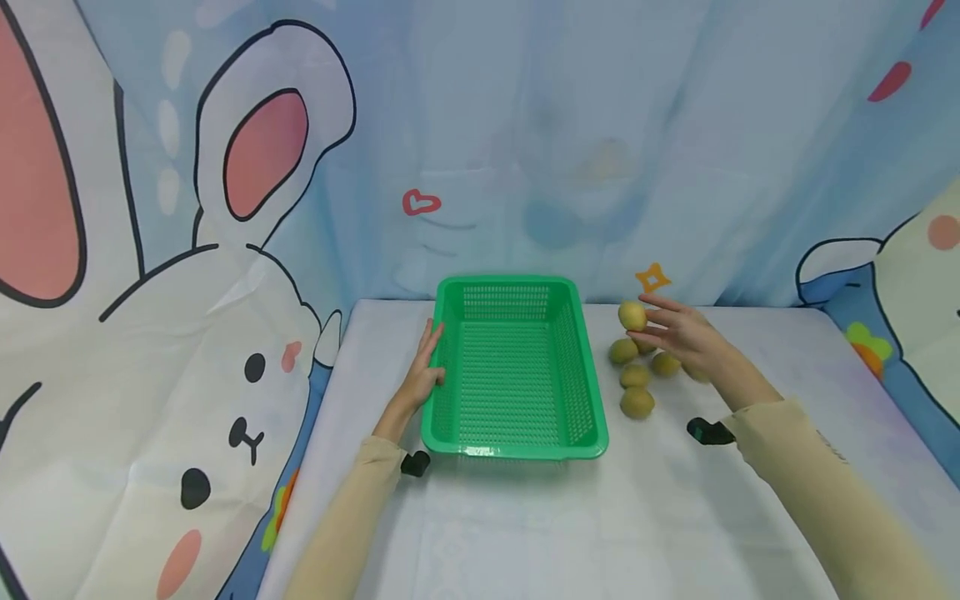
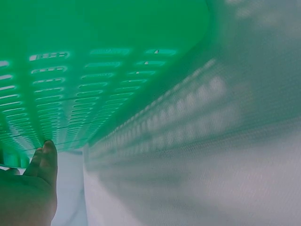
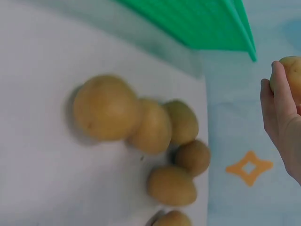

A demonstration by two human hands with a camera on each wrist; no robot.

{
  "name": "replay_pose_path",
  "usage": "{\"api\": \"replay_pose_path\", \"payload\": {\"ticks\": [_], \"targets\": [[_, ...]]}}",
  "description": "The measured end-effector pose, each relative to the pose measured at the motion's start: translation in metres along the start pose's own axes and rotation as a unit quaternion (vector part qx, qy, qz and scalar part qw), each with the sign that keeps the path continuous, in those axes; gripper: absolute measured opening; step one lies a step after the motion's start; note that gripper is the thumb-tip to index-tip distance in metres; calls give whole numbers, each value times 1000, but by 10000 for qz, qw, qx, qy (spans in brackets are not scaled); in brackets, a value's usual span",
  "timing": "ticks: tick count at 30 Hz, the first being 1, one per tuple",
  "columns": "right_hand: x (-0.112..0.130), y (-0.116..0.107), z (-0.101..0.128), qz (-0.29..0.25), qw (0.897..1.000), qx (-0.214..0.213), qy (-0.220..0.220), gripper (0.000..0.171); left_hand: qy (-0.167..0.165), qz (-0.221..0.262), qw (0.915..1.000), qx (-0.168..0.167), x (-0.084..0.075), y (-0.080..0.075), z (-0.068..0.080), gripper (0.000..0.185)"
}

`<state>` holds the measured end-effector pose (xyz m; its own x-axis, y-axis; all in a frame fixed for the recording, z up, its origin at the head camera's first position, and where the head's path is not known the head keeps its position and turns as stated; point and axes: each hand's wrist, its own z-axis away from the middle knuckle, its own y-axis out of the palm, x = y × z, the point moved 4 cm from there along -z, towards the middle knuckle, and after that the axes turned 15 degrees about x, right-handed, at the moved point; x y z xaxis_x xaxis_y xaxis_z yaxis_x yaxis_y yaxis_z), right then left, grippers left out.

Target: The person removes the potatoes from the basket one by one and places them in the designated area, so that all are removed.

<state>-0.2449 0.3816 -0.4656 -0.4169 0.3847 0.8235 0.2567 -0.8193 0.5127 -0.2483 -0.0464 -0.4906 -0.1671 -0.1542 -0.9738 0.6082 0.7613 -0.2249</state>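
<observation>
One potato (image 1: pixel 632 316) is pinched in the right hand (image 1: pixel 678 333), lifted at about 1 o'clock of the basket (image 1: pixel 517 447) and not yet over it. The basket is seen empty, so nothing is judged delivered. The pile (image 1: pixel 636 377) lies at 3 o'clock on the table (image 1: pixel 525 533). The basket's 9 o'clock wall is touched by the left hand (image 1: pixel 422 375), fingers straight and together.

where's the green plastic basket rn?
Head view: the green perforated plastic basket sits mid-table, the left hand resting against its left wall, a cluster of small brownish-yellow round fruits on its right.
</observation>
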Motion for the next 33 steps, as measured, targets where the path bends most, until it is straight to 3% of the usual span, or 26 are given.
{"api": "replay_pose_path", "payload": {"ticks": [7, 10, 13, 17, 20, 33], "targets": [[-12, -38, 39, -190, 9992, -343, -103, 32, 21, -77, 10000, 51, -3, 0, 1, 96], [-22, -53, 55, -265, 9988, -413, -26, 29, 32, -43, 10000, 26, -3, 0, 1, 97], [-34, -65, 68, -356, 9979, -539, 69, 37, 30, -8, 10000, 13, -4, -1, 2, 97], [-48, -77, 83, -426, 9971, -613, 122, 65, 17, -13, 10000, 24, -3, -1, 1, 97], [-56, -83, 92, -466, 9967, -650, 156, 75, 22, -34, 10000, 18, -3, -1, 1, 96], [-80, -88, 101, -455, 9958, -746, 284, 69, 60, -55, 10000, 5, -3, 0, 1, 95]]}}
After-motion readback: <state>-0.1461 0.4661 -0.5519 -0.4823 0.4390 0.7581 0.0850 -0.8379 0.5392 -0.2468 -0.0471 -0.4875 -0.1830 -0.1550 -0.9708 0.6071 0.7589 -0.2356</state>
